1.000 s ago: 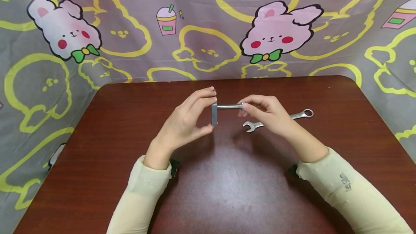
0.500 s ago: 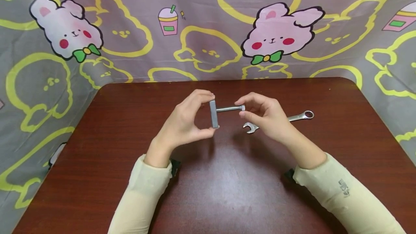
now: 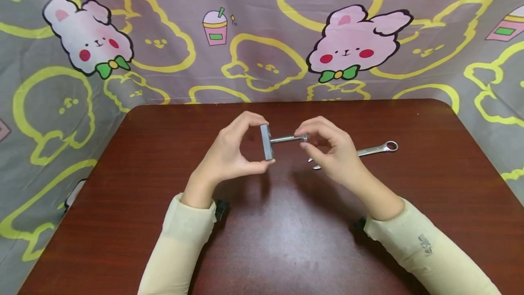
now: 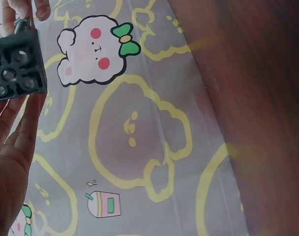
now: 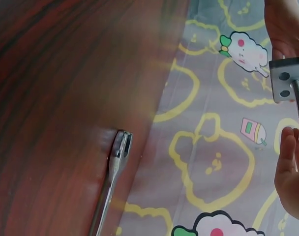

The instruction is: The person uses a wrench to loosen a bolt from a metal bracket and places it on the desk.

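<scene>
My left hand (image 3: pixel 227 151) holds a grey metal block (image 3: pixel 266 143) by its edges, thumb below and fingers above. In the left wrist view the block (image 4: pixel 15 62) shows several round holes on its face. A long bolt (image 3: pixel 286 139) sticks out of the block towards the right, in the middle hole as seen in the right wrist view. My right hand (image 3: pixel 333 149) has its thumb and fingertips curled around the bolt's head end. Behind that hand a combination wrench (image 3: pixel 374 150) lies on the table, its open end partly covered.
Both hands are above a dark red-brown wooden table (image 3: pixel 262 240). A patterned cloth (image 3: pixel 163 85) with cartoon animals hangs along the table's back and left side. In the right wrist view one end of the wrench (image 5: pixel 117 160) is near the table edge.
The block has tilted slightly and shifted a little left with the bolt. My right fingers have shifted around the bolt head, and that hand now covers more of the wrench's open end.
</scene>
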Tool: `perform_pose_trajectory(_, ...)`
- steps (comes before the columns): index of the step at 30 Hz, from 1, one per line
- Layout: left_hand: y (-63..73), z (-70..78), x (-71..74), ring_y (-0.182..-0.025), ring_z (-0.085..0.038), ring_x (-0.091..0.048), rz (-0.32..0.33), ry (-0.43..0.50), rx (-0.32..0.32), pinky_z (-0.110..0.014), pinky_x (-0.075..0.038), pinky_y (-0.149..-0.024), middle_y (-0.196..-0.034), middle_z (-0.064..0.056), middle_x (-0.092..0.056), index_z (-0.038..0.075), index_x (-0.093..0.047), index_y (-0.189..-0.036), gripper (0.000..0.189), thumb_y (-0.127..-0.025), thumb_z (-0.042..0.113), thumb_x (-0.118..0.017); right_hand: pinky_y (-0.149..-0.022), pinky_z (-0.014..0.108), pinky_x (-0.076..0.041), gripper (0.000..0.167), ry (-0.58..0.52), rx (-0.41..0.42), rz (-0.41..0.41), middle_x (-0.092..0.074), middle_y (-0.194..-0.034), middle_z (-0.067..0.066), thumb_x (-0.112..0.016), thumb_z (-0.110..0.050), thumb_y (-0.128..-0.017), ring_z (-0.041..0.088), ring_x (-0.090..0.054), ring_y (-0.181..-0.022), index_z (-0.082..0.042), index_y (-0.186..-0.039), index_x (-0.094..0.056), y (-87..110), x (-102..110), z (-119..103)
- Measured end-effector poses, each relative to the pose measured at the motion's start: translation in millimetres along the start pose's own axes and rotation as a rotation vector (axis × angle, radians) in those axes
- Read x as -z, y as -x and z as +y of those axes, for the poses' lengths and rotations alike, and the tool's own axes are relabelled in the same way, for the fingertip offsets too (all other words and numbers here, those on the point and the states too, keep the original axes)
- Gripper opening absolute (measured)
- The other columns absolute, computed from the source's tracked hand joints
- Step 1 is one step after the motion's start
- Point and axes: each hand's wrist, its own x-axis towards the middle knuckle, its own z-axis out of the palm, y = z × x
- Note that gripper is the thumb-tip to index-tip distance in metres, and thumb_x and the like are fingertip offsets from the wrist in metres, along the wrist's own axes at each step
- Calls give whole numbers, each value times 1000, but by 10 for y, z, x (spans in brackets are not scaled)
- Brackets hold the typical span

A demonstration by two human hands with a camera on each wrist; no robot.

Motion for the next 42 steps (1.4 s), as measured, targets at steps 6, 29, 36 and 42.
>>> perform_pose_trajectory(6,-18,34,-1,-114,-20,-59,-15,-50,-90,-35,-54,-94,-121,-12,-60,-1,-55,-121,65,-65,14,-86,-75,17,-55,22,2,-160,-26,-67,-105,3,-66,1,-90,5,-63,-89,-1,-112,-68,-19,74,-21)
perform_pose_trajectory(29,-21,45,6,-111,-19,-59,-16,-66,-92,-31,-55,-91,-122,-12,-59,-2,-55,-121,65,-65,13,-85,-64,23,-57,21,-107,-329,-100,-66,-81,-5,-66,4,-89,14,-66,-71,4,-110,-63,-43,149,-49)
perform_pose_trajectory(36,-26,41,-3,-113,-19,-59,-16,-57,-80,-32,-53,-95,-122,-12,-59,-1,-55,-121,65,-65,13,-85,-68,16,-53,23,-101,-223,-32,-65,-94,-15,-66,14,-83,4,-64,-80,5,-103,-63,-23,105,-42)
perform_pose_trajectory(42,-26,53,-3,-115,-20,-59,-17,-58,-86,-31,-52,-97,-122,-11,-59,-1,-55,-121,66,-65,14,-86,-79,16,-55,21,-147,-176,-41,-67,-102,-3,-64,17,-82,6,-66,-89,6,-100,-64,-6,110,-39)
